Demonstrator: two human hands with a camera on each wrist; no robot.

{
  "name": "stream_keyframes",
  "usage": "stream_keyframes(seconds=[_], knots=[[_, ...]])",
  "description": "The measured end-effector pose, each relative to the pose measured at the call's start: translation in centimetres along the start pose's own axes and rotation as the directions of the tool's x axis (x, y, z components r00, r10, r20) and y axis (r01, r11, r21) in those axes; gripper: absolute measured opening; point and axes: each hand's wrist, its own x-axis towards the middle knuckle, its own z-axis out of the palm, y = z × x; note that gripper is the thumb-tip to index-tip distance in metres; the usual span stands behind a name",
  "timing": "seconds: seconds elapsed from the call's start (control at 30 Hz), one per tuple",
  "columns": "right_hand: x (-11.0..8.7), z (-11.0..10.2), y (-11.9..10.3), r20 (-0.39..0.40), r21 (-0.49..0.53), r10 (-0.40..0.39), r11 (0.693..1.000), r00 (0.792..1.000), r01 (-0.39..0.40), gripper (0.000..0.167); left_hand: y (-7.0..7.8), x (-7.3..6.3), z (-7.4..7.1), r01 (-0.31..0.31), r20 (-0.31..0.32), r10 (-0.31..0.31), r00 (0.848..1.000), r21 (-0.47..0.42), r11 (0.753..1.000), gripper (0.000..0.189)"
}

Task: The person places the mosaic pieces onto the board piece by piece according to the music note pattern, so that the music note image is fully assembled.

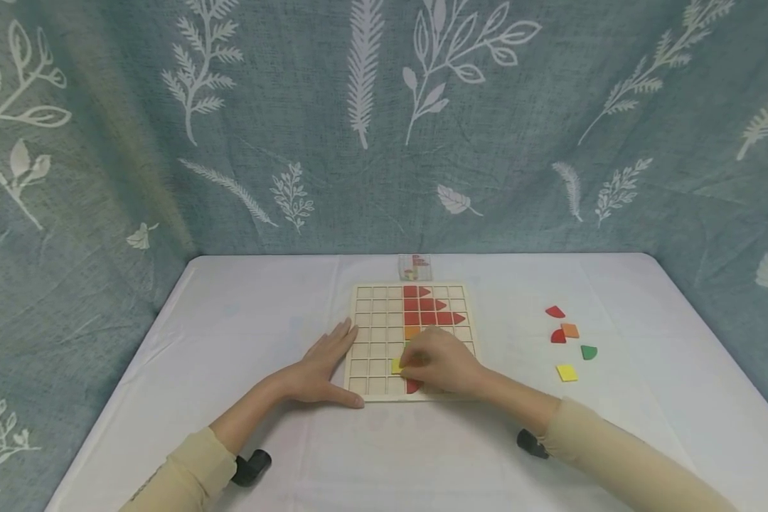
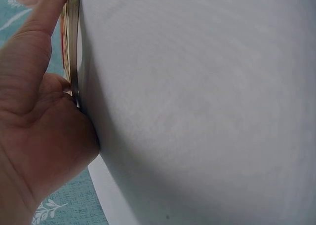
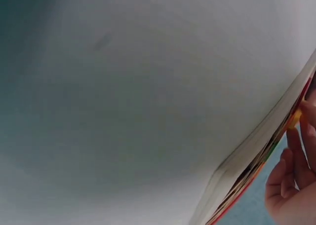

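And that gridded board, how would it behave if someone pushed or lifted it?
The gridded board would probably stay stiff when lifted: its edges look straight. Pushed, it would likely slide rather than tip, since it lies flat and low on the white cloth. Tilted, it might shed the red pieces, which seem simply set in place.

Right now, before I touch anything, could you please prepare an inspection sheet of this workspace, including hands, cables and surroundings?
Surface: table under a white cover.
Job's things: grid board with red pieces set in it; patterned card behind it; loose pieces at right: two red, one orange, one green, one yellow.
Clutter: nothing seen.
Hands: left hand touches the board's left edge; right hand pinches a yellow piece at the board.
Cables: nothing seen.
Surroundings: teal cloth with white leaf prints.
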Motion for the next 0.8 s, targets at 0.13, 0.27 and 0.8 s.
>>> stream_keyframes(seconds=[0.13,0.27,0.8], knots=[[0.6,0.4,-0.2,0.012,-0.036,-0.023,0.999,1.0,0.023,0.004,0.0,0.0,0.1,0.0,-0.001,0.0,1.0,0.002,1.0,0.124],[0.5,0.4,-0.1,0.013,-0.029,-0.04,0.999,0.999,0.041,0.006,0.0,0.0,0.2,0.002,-0.006,-0.002,1.0,0.002,1.0,0.124],[-5.4,-3.1,3.4,-0.069,0.242,0.371,0.907,0.926,-0.345,0.013,-0.1,0.2,0.4,-0.007,-0.012,0.007,1.0,0.022,1.0,0.125]])
